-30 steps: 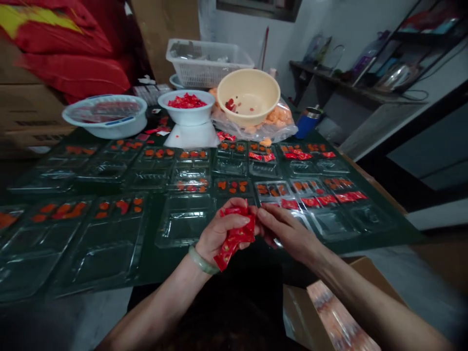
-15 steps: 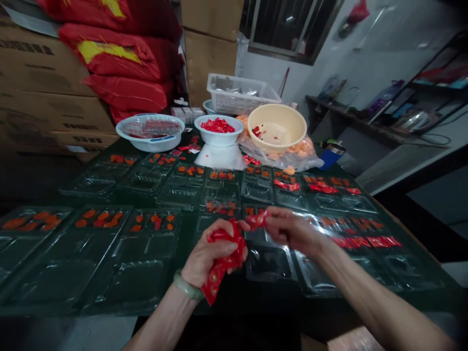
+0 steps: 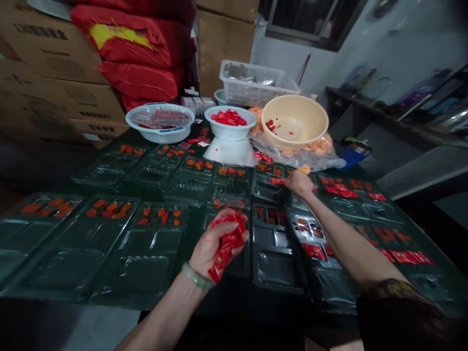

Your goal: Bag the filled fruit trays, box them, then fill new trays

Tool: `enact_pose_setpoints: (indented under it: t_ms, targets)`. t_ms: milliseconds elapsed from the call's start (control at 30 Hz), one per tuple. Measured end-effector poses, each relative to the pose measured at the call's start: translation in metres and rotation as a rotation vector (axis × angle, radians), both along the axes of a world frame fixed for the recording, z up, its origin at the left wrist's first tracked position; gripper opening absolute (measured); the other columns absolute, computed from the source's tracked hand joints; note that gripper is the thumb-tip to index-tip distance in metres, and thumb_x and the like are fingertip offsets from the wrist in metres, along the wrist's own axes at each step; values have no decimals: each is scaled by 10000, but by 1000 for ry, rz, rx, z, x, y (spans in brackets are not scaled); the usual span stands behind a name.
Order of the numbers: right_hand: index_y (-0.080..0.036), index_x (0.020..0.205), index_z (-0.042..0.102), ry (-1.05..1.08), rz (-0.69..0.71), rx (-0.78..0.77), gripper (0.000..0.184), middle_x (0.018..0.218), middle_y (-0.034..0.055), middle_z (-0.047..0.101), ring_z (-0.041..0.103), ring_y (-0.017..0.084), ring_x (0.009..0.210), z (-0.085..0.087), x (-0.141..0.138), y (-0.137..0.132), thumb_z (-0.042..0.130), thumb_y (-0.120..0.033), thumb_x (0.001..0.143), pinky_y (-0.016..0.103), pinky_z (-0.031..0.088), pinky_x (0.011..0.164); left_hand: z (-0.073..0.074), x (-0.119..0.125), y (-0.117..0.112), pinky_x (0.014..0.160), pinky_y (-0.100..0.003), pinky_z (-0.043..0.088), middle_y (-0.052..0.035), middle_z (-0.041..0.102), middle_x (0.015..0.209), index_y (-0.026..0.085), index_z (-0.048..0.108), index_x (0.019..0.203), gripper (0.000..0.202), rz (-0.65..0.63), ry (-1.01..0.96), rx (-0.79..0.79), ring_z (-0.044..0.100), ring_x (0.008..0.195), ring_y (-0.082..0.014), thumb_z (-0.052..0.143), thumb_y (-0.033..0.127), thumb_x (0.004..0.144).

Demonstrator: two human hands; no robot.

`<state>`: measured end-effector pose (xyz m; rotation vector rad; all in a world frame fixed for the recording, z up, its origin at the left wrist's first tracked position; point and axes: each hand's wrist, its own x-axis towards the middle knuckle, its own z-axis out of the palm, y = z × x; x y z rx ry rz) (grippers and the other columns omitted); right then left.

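Across the dark green worktop (image 3: 226,297), glossy clear-plastic blister trays (image 3: 146,258) lie in rows, many holding orange pieces, below corrugated cartons (image 3: 47,87) with blurred print and stuffed red sacks (image 3: 131,53). Farther back sit a white mesh basket (image 3: 259,85), a cream plastic bowl (image 3: 294,122) and a white bowl (image 3: 230,122) heaped with red sachets. The left hand (image 3: 215,243) hangs over a tray, its fingers pressed tightly around a crumpled strip of red foil sachets (image 3: 224,248). The right arm stretches forward; the right hand (image 3: 300,183) has its fingers bunched beside a loose red sachet (image 3: 277,181), though any pinch cannot be made out. A pale green bangle (image 3: 193,275) circles the left wrist.
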<state>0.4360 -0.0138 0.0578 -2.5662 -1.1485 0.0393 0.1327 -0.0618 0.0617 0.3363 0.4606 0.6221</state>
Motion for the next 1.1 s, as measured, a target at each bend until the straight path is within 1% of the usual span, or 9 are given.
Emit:
enact_pose_setpoints:
  t_ms: [67,133,233,433,567,700,867,1000,1100]
  targets:
    - [-166,688,547,61,66,102,193,667,53,565,505,156,604,14,-29,-10,596,-352,707,267,357,540,-1,4,2,360,-147,352,-16,600,905,222,466,924,314,14,12,20,587,564,-106,656,130,691]
    - [-175,717,544,349,312,215,247,608,5,527,458,114,532,32,-68,-29,537,-417,769,227,327,491,0,8,4,367,-154,359,-11,603,885,228,464,949,321,53,39,26,582,549,-104,660,153,706]
    - [-171,712,552,714,677,75,348,577,-18,505,412,86,481,50,-123,-61,501,-504,798,209,287,443,2,12,5,359,-165,359,7,596,805,230,467,959,311,120,100,51,567,513,-107,670,226,723]
    - [-160,625,517,615,729,155,252,580,-26,504,409,77,540,46,-162,-87,537,-334,807,212,302,502,7,13,-2,423,-173,417,24,591,774,196,532,938,337,187,160,215,533,496,-62,732,286,683]
    - [-161,645,542,764,705,264,228,582,-29,479,404,79,551,44,-150,-84,532,-327,802,215,331,522,4,11,0,393,-166,387,25,583,731,200,513,935,364,132,191,143,546,496,-81,744,230,656]
    - [-175,641,507,954,353,428,255,531,-58,422,302,52,433,32,-102,-55,617,-399,692,198,214,398,-2,7,5,370,-145,342,6,584,823,204,474,900,333,115,125,8,548,517,-76,695,122,666]
    - [-180,590,489,682,125,381,180,453,-54,442,317,63,378,11,-38,3,574,-328,648,212,231,382,-7,-1,6,352,-142,321,-13,563,871,202,462,924,324,106,98,-62,537,524,-77,642,79,686]
    - [-183,486,460,528,141,260,188,393,-40,399,318,81,369,6,-23,30,504,-169,668,230,240,403,-6,-5,6,346,-143,317,-13,550,869,201,458,919,320,132,91,-71,526,519,-77,629,66,685]
    - [-163,511,517,353,151,234,182,488,7,484,412,116,477,2,-22,38,497,-121,686,247,289,479,-4,-7,8,342,-141,312,-13,546,865,202,455,917,321,148,96,-81,526,521,-80,626,61,686]
